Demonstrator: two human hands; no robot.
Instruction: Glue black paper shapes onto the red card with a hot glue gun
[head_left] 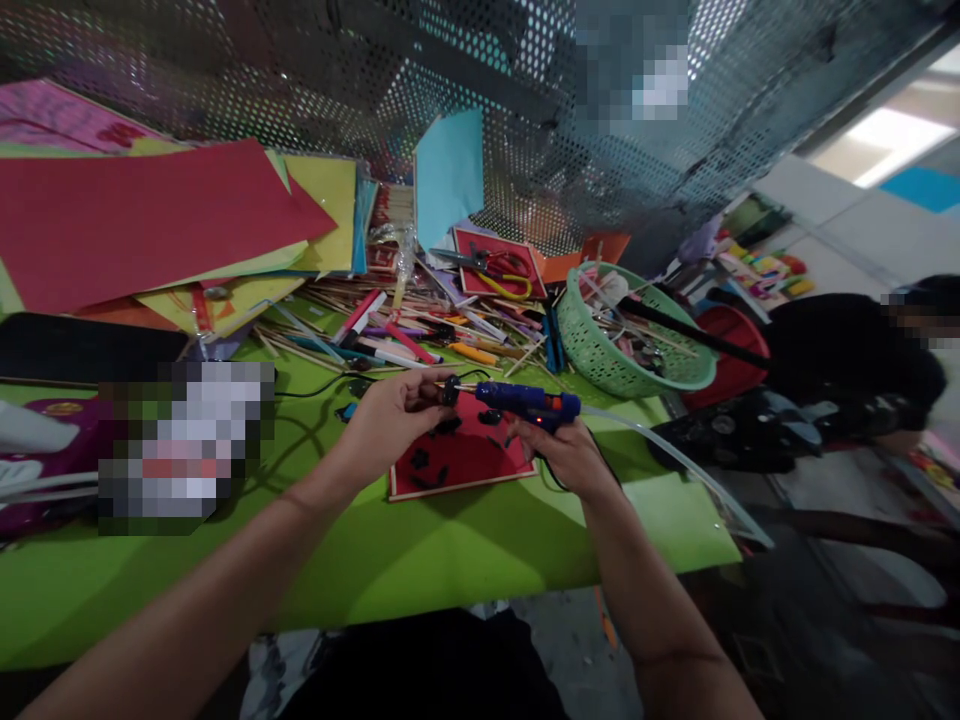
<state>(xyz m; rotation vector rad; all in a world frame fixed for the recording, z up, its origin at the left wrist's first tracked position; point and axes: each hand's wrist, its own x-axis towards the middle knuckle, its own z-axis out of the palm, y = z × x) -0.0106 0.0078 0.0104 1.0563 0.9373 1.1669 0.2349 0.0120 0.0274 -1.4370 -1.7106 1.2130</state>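
My right hand [566,455] is wrapped round the handle of a blue glue gun [525,402], which has a small red light lit. A long clear glue stick [660,438] trails out of its back end. Between the fingertips of my left hand [401,410] is a small black piece [451,390], its exact kind unclear, right at the gun's nozzle. Below both hands lies a red panel [469,465] with a pale wooden border. Black flower and leaf shapes [421,458] rest on it, partly covered by my hands.
Pens and thin sticks [420,335] are heaped behind the panel, with scissors [502,268] on top. A green basket [637,370] stands at the right. Coloured paper [150,220] and a dark phone [90,348] lie left. Another person [847,360] is at the far right.
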